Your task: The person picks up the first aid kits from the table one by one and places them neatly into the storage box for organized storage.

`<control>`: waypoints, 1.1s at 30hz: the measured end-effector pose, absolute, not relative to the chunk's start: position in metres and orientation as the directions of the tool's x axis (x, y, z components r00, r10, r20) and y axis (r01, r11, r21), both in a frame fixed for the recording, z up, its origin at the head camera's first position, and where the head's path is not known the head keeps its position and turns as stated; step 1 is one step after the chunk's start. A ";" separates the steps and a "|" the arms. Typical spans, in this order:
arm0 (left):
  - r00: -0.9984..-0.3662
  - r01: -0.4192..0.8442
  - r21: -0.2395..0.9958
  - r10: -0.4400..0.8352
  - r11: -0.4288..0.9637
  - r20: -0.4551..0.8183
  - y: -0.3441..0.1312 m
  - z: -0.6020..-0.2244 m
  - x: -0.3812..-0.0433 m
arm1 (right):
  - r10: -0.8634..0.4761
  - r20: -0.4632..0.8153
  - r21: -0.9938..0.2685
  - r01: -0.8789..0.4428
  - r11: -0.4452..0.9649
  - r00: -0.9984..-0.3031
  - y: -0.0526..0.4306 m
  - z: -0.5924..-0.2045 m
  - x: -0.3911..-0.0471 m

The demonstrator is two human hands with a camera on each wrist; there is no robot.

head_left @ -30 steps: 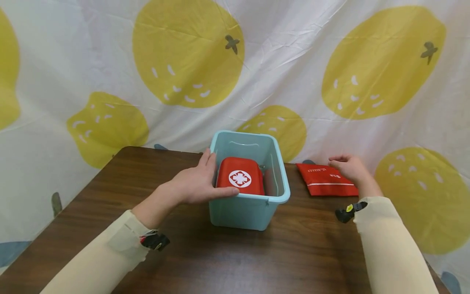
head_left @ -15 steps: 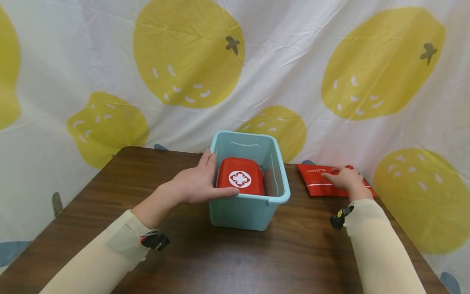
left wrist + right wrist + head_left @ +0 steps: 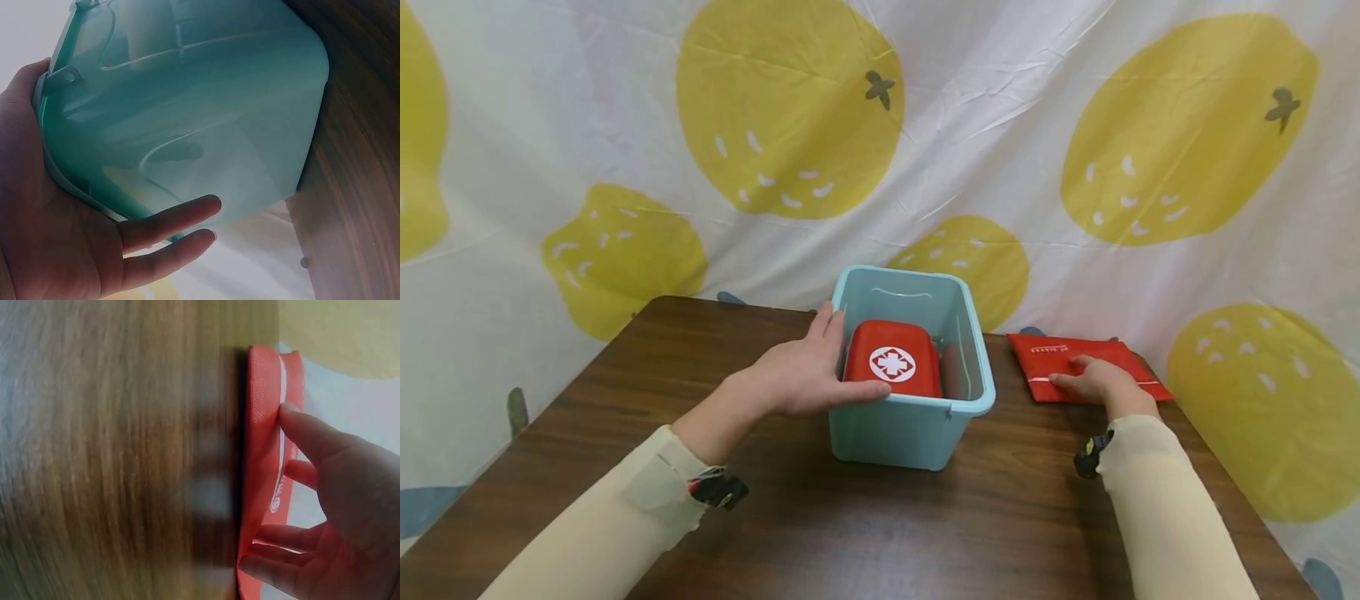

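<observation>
In the head view a light blue plastic bin (image 3: pixel 891 446) stands upright, with a red first-aid case (image 3: pixel 917 375) bearing a white cross emblem inside. My left hand (image 3: pixel 797 375) rests on the bin's near left corner, thumb along the front rim. From the left wrist, two straight fingers (image 3: pixel 169 225) show against the bin's outside; other fingers are hidden. A flat red pouch (image 3: pixel 1045 354) with a white stripe and small print lies to the right. My right hand (image 3: pixel 1097 382) rests on it, fingers spread and thumb touching the stripe in the right wrist view.
The brown wooden table (image 3: pixel 880 533) carries the bin and pouch. Behind it hangs a white cloth (image 3: pixel 977 125) printed with yellow lemons, close to the table's back edge. A wrist camera (image 3: pixel 718 490) sits at the left cuff.
My right hand has come down from the pouch's far side onto its near middle, moving toward me. The left hand, bin and first-aid case have stayed in place.
</observation>
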State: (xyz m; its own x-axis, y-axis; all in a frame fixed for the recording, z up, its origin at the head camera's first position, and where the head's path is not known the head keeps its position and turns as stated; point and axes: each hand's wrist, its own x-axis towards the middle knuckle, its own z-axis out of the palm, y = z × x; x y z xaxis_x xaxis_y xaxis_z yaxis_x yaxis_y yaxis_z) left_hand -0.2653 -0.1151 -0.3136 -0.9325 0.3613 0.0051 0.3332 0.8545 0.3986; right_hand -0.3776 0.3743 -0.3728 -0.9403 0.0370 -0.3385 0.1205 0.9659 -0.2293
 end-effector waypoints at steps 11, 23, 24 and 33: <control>-0.936 0.330 0.399 0.353 0.856 0.018 -0.116 -0.315 -0.265 | -0.022 -0.358 -0.293 0.090 0.952 -0.933 0.380 -0.371 -0.378; -0.934 0.332 0.396 0.356 0.856 0.013 -0.113 -0.317 -0.266 | -0.164 -0.368 -0.367 -0.019 0.930 -0.915 0.384 -0.373 -0.365; -0.934 0.332 0.397 0.356 0.855 0.014 -0.113 -0.317 -0.266 | -0.177 -0.373 -0.367 -0.031 0.930 -0.911 0.383 -0.372 -0.364; -0.933 0.339 0.400 0.360 0.851 0.024 -0.113 -0.317 -0.265 | -0.302 -0.412 -0.454 -0.093 0.886 -0.860 0.376 -0.366 -0.351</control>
